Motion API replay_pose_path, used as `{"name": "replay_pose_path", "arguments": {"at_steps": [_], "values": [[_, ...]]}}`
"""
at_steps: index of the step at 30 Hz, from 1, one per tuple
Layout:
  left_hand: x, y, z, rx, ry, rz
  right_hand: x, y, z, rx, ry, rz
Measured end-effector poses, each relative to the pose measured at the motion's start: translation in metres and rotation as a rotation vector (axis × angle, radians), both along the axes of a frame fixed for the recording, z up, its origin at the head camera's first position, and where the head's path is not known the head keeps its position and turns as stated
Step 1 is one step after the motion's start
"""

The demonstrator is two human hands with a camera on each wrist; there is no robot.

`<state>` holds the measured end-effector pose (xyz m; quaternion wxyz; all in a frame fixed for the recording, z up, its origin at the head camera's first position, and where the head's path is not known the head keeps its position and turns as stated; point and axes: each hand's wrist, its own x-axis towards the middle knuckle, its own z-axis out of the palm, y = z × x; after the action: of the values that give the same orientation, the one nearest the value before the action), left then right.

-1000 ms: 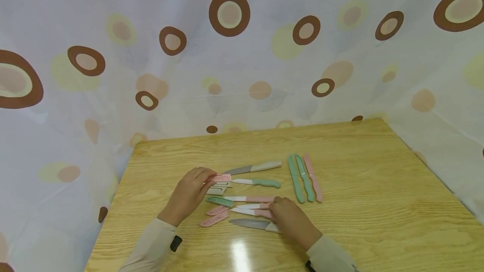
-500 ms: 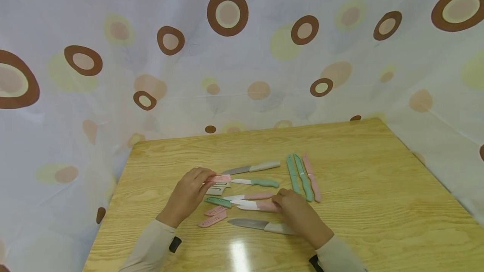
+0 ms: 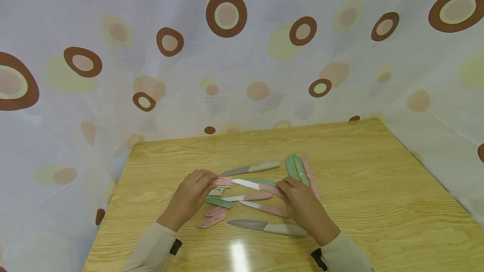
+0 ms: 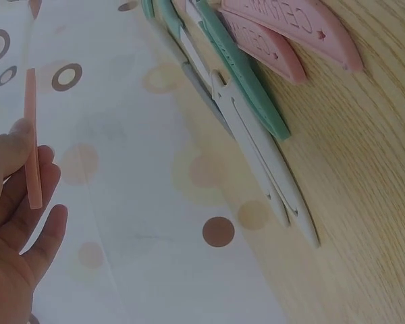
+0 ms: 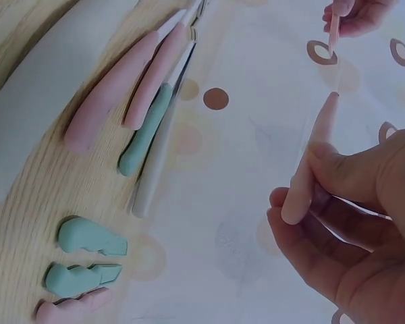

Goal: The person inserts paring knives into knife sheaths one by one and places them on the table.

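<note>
Head view, left hand (image 3: 190, 196): grip closed, pinching a pink sheath (image 3: 222, 181).
Head view, right hand (image 3: 305, 205): grip closed on the handle of a pink-handled knife (image 3: 258, 186).
Head view, knife axis: crosses the gap between the hands, handle at the right hand, blade slanting slightly away from the body toward the left.
Head view, tip to sheath: tip at the sheath's right end, nearly in line; whether inside, touching or just short cannot be told.
Left wrist view, sheath: raised off the table (image 4: 364, 202), between thumb and fingers.
Right wrist view, handle: raised, narrow end directed toward the left hand; blade indistinct against pale cloth (image 5: 243, 169).
</note>
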<state>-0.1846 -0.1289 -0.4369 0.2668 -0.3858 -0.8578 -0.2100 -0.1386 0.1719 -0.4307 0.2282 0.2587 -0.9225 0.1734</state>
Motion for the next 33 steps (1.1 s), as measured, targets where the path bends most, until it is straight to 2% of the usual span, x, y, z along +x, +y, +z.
{"name": "replay_pose_path", "arguments": {"at_steps": [5, 12, 19, 23, 27, 33], "values": [[0.001, 0.000, 0.001, -0.006, 0.003, -0.012, -0.001, -0.003, -0.002, 0.061, 0.034, -0.026], [0.000, 0.001, 0.001, -0.035, 0.020, -0.044, -0.001, -0.001, -0.004, 0.090, 0.068, -0.028], [0.000, 0.006, 0.000, -0.029, 0.019, -0.087, -0.002, -0.001, -0.003, 0.123, 0.086, 0.006], [0.003, 0.014, 0.001, -0.040, 0.044, -0.124, -0.003, -0.004, 0.000, 0.113, 0.098, 0.049], [0.005, 0.025, 0.005, -0.061, 0.078, -0.132, -0.002, -0.010, 0.004, 0.086, 0.104, 0.076], [0.005, 0.034, 0.003, -0.064, 0.089, -0.139, 0.000, -0.016, 0.003, 0.080, 0.098, 0.064]]}}
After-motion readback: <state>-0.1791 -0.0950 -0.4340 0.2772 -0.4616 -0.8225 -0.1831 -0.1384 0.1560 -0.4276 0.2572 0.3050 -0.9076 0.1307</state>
